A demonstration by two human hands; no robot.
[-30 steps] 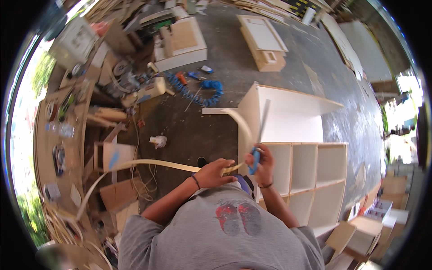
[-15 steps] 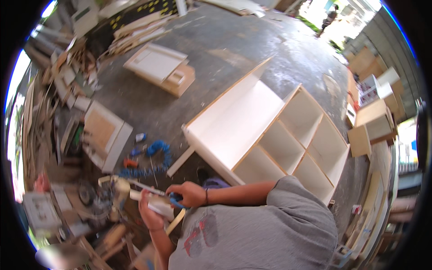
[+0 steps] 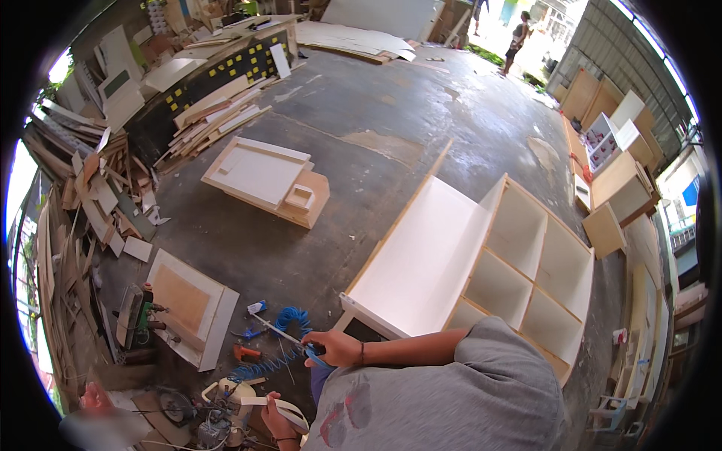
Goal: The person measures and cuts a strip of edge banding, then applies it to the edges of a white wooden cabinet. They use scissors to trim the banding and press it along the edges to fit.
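Note:
My right hand [image 3: 337,349] is closed around the blue handle of a long, thin, silver tool [image 3: 280,329]. Its shaft points up and left, over a coiled blue hose on the floor; its exact kind is unclear. Lower down, my left hand [image 3: 275,415] grips a pale, flat strip [image 3: 290,412] that curves back toward my body. The two hands are apart. In front of me to the right lies a white cabinet [image 3: 421,259] with several open compartments and raw wooden edges.
Left of my hands are a blue coiled hose [image 3: 295,319], an orange tool [image 3: 245,352] and a compressor [image 3: 226,410]. A white-and-tan panel [image 3: 188,308] lies beyond. Further off stands a stack of boards [image 3: 259,174]. Scrap wood [image 3: 105,195] piles along the left; a person [image 3: 517,41] stands far back.
My view has tilted up and shifted. My hands have moved apart: the right with the silver tool is now farther forward, the left with the pale strip is nearer my body.

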